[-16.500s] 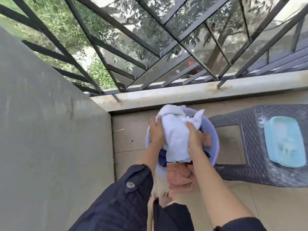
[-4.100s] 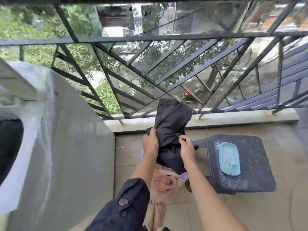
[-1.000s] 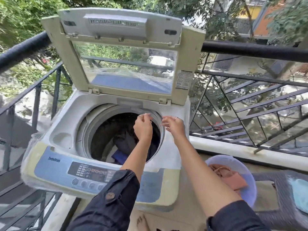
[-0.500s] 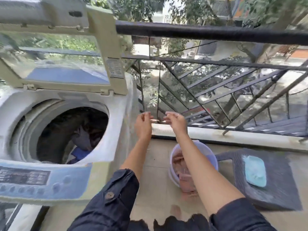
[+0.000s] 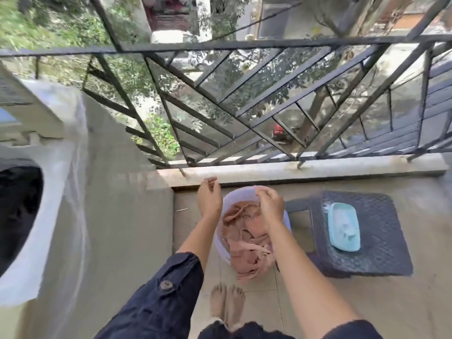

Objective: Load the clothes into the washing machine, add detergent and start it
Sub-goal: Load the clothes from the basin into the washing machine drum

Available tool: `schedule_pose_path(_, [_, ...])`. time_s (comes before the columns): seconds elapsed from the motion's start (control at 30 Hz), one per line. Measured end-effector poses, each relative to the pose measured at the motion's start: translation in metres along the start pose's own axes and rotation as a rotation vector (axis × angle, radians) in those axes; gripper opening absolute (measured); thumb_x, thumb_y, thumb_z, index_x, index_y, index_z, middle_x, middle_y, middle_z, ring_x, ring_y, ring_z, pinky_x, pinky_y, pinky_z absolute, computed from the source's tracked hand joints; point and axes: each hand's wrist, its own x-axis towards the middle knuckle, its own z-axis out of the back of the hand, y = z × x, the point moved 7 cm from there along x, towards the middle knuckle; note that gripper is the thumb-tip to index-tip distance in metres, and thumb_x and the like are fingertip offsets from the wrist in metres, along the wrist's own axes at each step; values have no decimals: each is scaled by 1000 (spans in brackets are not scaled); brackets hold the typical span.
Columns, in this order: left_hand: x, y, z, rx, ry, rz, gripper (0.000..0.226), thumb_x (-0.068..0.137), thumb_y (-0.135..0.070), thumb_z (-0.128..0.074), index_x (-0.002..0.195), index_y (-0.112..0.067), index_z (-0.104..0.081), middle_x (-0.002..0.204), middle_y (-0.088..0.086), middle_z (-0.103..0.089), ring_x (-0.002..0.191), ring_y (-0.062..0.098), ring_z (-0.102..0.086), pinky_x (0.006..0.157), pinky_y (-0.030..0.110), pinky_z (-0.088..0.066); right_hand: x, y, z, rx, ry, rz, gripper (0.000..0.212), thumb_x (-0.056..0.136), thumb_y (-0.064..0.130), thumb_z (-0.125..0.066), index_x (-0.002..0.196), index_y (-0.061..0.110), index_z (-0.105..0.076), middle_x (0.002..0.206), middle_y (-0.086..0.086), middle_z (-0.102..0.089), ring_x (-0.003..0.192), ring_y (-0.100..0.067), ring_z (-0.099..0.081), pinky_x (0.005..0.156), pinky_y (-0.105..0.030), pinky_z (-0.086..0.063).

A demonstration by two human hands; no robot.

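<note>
Both the left hand [image 5: 209, 198] and right hand [image 5: 269, 204] hover empty with fingers loosely curled over the lavender basin [image 5: 226, 200] on the floor, where the crumpled pink garment [image 5: 247, 237], probably soft and light, wants gathering in bunched handfuls.
</note>
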Motion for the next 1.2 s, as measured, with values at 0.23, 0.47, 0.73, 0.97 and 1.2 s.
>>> schedule_pose_path(0.23, [69, 111, -85, 157, -49, 139, 43, 91, -3, -43, 133, -12, -50, 137, 11, -50, 125, 28, -48, 100, 32, -37, 94, -119, -24, -73, -47, -98, 23, 91, 21, -56, 107, 12, -70, 104, -7, -69, 101, -21, -60, 73, -21, -29])
schedule_pose_path(0.47, [149, 284, -172, 115, -15, 463, 50, 87, -27, -47, 129, 0, -53, 128, 20, -57, 118, 38, -54, 101, 44, -44, 199, -270, -39, -89, -140, -247, 49, 88, 31, -52, 131, 7, -53, 126, -15, -59, 116, -31, -55, 83, -26, -36])
schedule_pose_path(0.73, [189, 376, -238, -304, 20, 601, 87, 76, -60, -67, 144, -14, -39, 149, 6, -38, 137, 27, -37, 114, 40, -32, 268, -411, -49, -10, -163, -537, 88, 75, 51, -69, 143, 9, -32, 142, -8, -41, 127, -29, -46, 95, -37, -44])
schedule_pose_path(0.97, [191, 418, -290, -338, 244, 786, 63, 81, -55, -65, 127, -22, -39, 118, -5, -47, 115, 16, -51, 101, 38, -45, 270, -455, -109, 111, 156, -778, 68, 77, 43, -71, 132, 12, -45, 117, -8, -57, 80, -23, -62, 49, -29, -50])
schedule_pose_path(1.2, [183, 467, -315, -274, 251, 845, 33, 88, -29, -50, 96, 1, -61, 87, 14, -63, 75, 26, -61, 54, 26, -54, 295, -484, -113, -90, -107, -599, 97, 60, 29, -84, 142, 13, -33, 133, -17, -53, 120, -31, -53, 97, -37, -47])
